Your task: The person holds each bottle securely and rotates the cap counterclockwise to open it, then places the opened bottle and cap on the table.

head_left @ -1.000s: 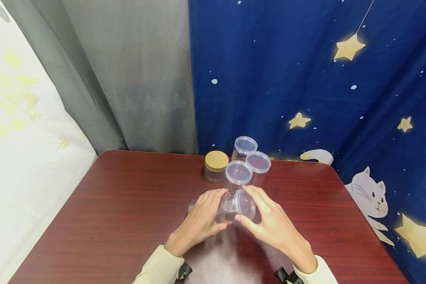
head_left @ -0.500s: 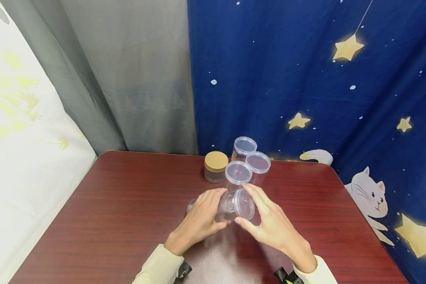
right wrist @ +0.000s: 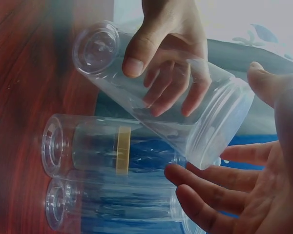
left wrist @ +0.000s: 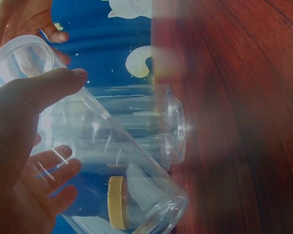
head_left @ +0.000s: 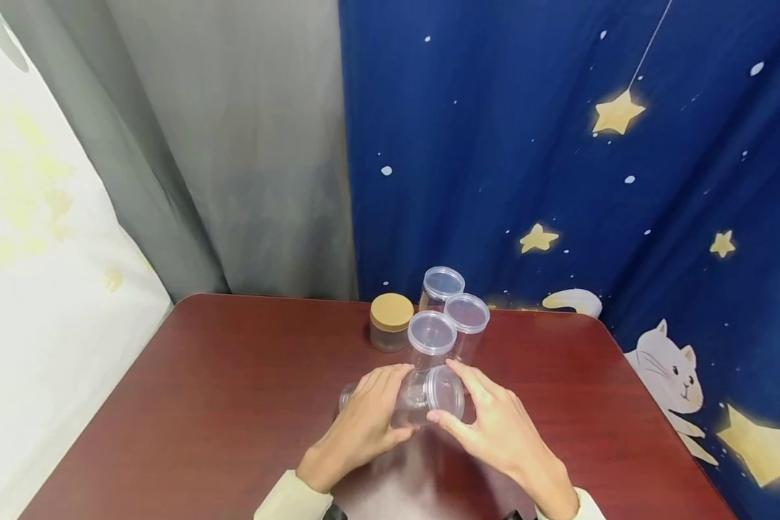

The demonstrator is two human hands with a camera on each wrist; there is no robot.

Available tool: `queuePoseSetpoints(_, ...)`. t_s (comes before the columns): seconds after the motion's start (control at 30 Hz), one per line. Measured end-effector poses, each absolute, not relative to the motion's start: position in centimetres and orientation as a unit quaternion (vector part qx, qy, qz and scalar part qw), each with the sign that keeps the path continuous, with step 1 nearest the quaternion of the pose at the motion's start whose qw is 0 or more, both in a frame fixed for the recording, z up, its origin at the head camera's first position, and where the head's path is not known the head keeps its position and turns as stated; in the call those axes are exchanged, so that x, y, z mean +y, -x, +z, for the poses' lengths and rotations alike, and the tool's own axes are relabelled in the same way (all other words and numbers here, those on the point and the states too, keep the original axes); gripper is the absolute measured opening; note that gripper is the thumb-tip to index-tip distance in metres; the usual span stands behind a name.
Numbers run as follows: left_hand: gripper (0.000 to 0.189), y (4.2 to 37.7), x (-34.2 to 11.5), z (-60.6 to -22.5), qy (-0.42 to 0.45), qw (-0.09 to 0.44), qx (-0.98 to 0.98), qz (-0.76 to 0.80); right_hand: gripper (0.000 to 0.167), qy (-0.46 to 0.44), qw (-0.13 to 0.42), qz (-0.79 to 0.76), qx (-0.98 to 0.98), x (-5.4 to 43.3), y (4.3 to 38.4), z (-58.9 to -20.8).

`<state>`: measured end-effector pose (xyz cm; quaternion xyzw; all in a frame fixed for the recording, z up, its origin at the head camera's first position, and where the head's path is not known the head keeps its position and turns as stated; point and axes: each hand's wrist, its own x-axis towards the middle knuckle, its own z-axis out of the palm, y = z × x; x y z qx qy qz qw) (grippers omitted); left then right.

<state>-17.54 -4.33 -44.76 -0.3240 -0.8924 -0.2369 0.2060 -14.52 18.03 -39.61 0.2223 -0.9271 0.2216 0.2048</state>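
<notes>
A clear plastic jar is held tilted above the table, its lidded end toward the right. My left hand grips the jar's body, thumb on the near side and fingers round the far side. At the other end my right hand holds the clear lid by its rim between thumb and fingers. In the right wrist view the lid sits on the jar's mouth. The left wrist view shows the jar's base lower than the lid.
Behind the held jar stand three upright clear jars with clear lids, close together. Left of them is a shorter jar with a tan lid. The reddish-brown table ends at a grey curtain and a blue curtain.
The head view has tilted up slightly, so everything sits lower in it. Both hands keep the same hold on the jar and lid, without visible turning.
</notes>
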Motion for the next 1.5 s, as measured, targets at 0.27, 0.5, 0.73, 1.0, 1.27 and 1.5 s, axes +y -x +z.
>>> queuePoseSetpoints(0.27, 0.089, 17.28, -4.27, -45.18, 0.322, 0.217, -0.892, -0.230, 0.076, -0.218, 0.179, 0.240, -0.929, 17.86, 14.08, -40.00)
queuePoseSetpoints(0.5, 0.087, 17.49, -4.20, -45.07, 0.319, 0.226, -0.891, -0.229, 0.074, -0.222, 0.161, 0.269, -0.923, 17.83, 14.06, -39.87)
queuePoseSetpoints(0.73, 0.088, 17.41, -4.19, -45.24, 0.317, 0.234, -0.890, -0.229, 0.076, -0.236, 0.159, 0.274, -0.919, 17.86, 14.00, -40.01)
queuePoseSetpoints(1.0, 0.088, 17.47, -4.20, -45.14, 0.318, 0.245, -0.887, -0.227, 0.080, -0.216, 0.169, 0.264, -0.925, 17.98, 14.15, -39.96)
queuePoseSetpoints(1.27, 0.089, 17.28, -4.05, -45.23, 0.321, 0.249, -0.888, -0.215, 0.075, -0.187, 0.185, 0.243, -0.934, 17.89, 14.18, -40.11)
queuePoseSetpoints(1.5, 0.091, 17.26, -3.94, -45.27, 0.321, 0.271, -0.885, -0.202, 0.078, -0.171, 0.171, 0.244, -0.939, 17.61, 14.24, -40.17)
